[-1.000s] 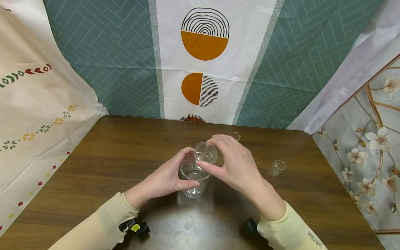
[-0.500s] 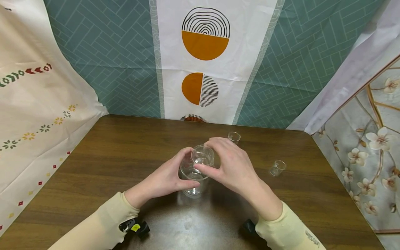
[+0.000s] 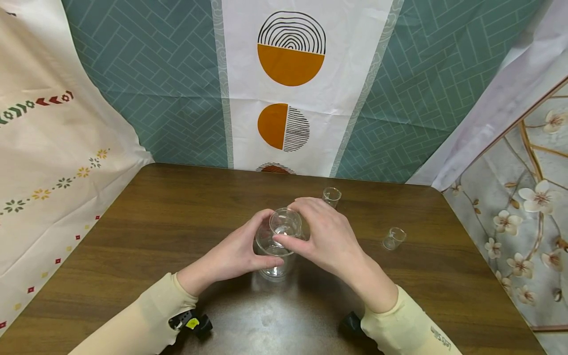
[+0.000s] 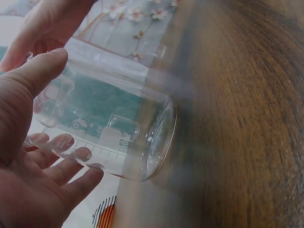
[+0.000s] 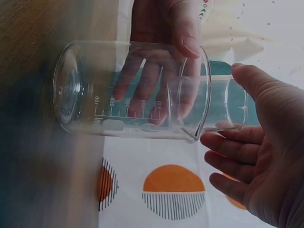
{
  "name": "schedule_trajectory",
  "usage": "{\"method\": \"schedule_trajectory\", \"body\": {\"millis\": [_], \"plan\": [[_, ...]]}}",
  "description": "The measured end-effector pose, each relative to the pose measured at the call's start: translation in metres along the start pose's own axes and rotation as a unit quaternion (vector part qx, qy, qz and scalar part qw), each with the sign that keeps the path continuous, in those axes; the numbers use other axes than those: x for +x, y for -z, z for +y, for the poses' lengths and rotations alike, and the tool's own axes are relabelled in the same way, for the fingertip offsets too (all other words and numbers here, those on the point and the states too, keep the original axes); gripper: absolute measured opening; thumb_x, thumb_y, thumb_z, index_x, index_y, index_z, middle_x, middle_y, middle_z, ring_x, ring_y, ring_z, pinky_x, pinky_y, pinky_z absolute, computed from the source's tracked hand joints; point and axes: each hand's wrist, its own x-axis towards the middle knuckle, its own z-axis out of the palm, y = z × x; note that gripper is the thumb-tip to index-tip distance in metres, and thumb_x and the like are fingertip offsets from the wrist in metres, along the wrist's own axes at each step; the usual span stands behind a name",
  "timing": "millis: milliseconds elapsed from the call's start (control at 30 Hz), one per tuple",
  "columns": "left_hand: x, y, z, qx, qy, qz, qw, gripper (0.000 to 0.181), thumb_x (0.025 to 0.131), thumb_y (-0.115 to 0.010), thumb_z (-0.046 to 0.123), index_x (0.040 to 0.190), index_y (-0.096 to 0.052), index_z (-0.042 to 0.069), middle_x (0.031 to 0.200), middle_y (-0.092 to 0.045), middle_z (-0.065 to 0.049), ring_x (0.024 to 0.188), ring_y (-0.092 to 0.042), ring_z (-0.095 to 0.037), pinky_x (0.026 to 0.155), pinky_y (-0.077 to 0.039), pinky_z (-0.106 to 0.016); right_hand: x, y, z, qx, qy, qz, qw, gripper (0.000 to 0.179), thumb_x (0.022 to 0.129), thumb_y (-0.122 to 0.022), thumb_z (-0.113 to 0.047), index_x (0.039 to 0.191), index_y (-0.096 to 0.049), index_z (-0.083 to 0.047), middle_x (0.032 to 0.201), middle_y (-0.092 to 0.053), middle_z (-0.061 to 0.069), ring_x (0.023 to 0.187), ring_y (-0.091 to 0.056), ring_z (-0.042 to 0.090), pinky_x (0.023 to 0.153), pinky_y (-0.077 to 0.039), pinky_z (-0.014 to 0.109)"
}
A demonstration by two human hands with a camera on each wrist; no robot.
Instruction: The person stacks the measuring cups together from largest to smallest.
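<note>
- Smaller clear glass beaker (image 5: 221, 102): roughly upright, base inside the larger beaker's mouth, rim above it; probably best lowered straight and slowly, clear of the wall.
- Larger clear glass beaker, white-graduated (image 5: 102, 95): upright on the brown wood-grain desk (image 3: 199, 197).
- Right hand (image 3: 326, 229): thumb and fingers pinching the smaller beaker's upper part; a gentle release would suit glass.
- Left hand (image 3: 237, 246): thumb and fingers curved round the larger beaker's upper wall; steady hold advisable.
- Tiny clear glass cups: one behind (image 3: 331, 195), one rightward (image 3: 394, 239), both apart.
</note>
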Motion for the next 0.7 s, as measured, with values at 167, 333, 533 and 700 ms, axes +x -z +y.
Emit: {"method": "schedule_trajectory", "body": {"millis": [167, 333, 533, 700], "plan": [[0.0003, 0.0001, -0.0003, -0.001, -0.003, -0.001, 1.0000, 0.089, 0.086, -0.098, 0.034, 0.155, -0.043, 0.024, 0.138, -0.063, 0.007, 0.123, -0.063, -0.012, 0.108, -0.052, -0.042, 0.0002, -0.0014, 0.0005, -0.001, -0.001, -0.004, 1.0000, 0.063, 0.086, -0.093, -0.055, 0.127, -0.074, -0.012, 0.136, -0.072, 0.003, 0.132, -0.066, 0.022, 0.098, -0.061, 0.048], [0.0004, 0.0001, -0.0004, -0.005, -0.005, -0.002, 1.0000, 0.088, 0.087, -0.098, 0.034, 0.154, -0.043, 0.025, 0.138, -0.063, 0.008, 0.123, -0.063, -0.011, 0.108, -0.053, -0.042, 0.0001, -0.0022, 0.0004, -0.005, -0.001, -0.006, 1.0000, 0.064, 0.086, -0.093, -0.056, 0.127, -0.074, -0.012, 0.134, -0.073, 0.003, 0.131, -0.066, 0.023, 0.100, -0.061, 0.048], [0.0001, 0.0005, -0.0007, -0.012, -0.007, -0.005, 0.9999, 0.087, 0.087, -0.098, 0.034, 0.154, -0.043, 0.027, 0.138, -0.063, 0.007, 0.122, -0.064, -0.011, 0.107, -0.053, -0.042, 0.0004, -0.0033, 0.0004, -0.006, 0.003, -0.008, 0.9999, 0.062, 0.086, -0.093, -0.056, 0.125, -0.073, -0.013, 0.131, -0.073, 0.002, 0.128, -0.067, 0.021, 0.098, -0.061, 0.046], [0.0003, 0.0005, -0.0011, -0.017, -0.010, -0.007, 0.9998, 0.087, 0.087, -0.098, 0.034, 0.154, -0.043, 0.027, 0.139, -0.064, 0.005, 0.121, -0.065, -0.011, 0.106, -0.054, -0.041, 0.0000, -0.0042, 0.0008, -0.006, 0.004, -0.009, 0.9999, 0.061, 0.086, -0.092, -0.057, 0.124, -0.073, -0.013, 0.130, -0.073, 0.001, 0.126, -0.067, 0.020, 0.096, -0.061, 0.045]]}}
